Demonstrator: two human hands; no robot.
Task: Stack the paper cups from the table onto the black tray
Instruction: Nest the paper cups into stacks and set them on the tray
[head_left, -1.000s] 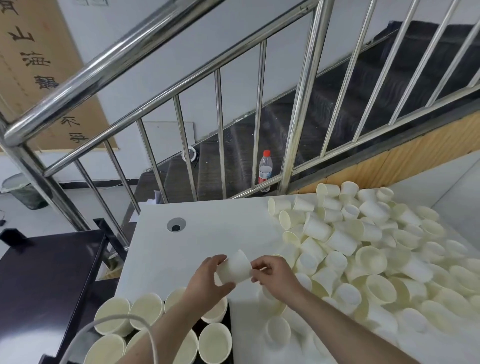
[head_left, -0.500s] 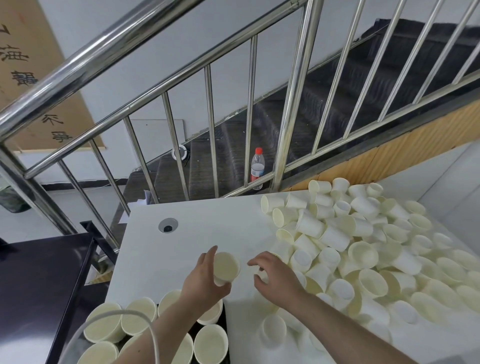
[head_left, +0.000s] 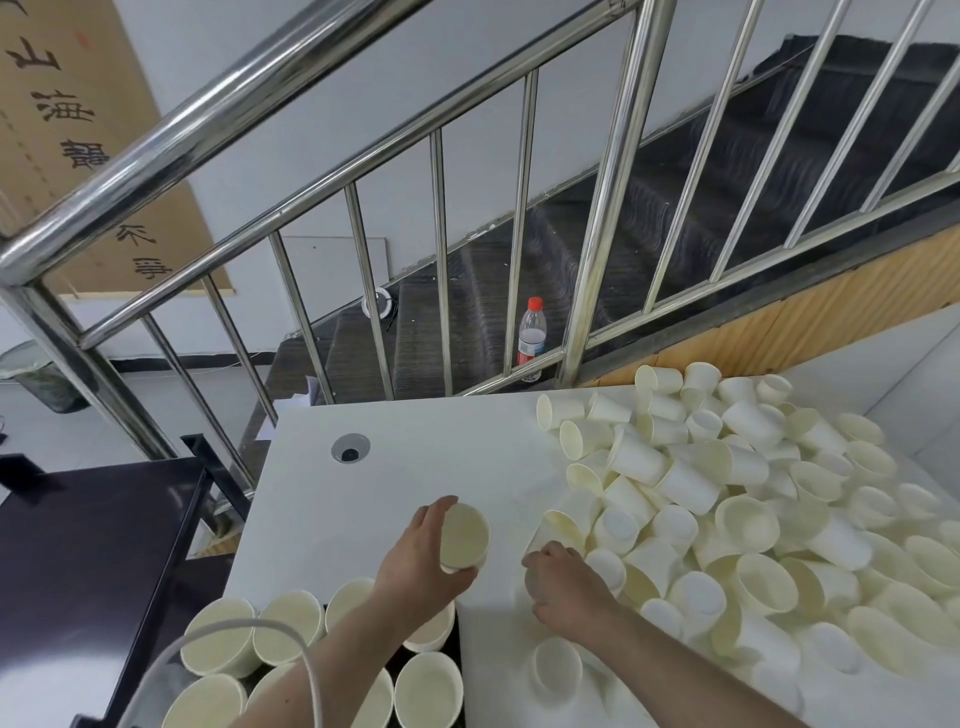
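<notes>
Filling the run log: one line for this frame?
left hand holds upright cup | right hand reaching into cup pile | stacks on tray

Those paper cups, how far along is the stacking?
Early days. Several stacks already stand on the black tray at the lower left. The left hand holds one cup upright above the table, while the right hand reaches into the pile. That big loose heap still covers the table's right side.
</notes>
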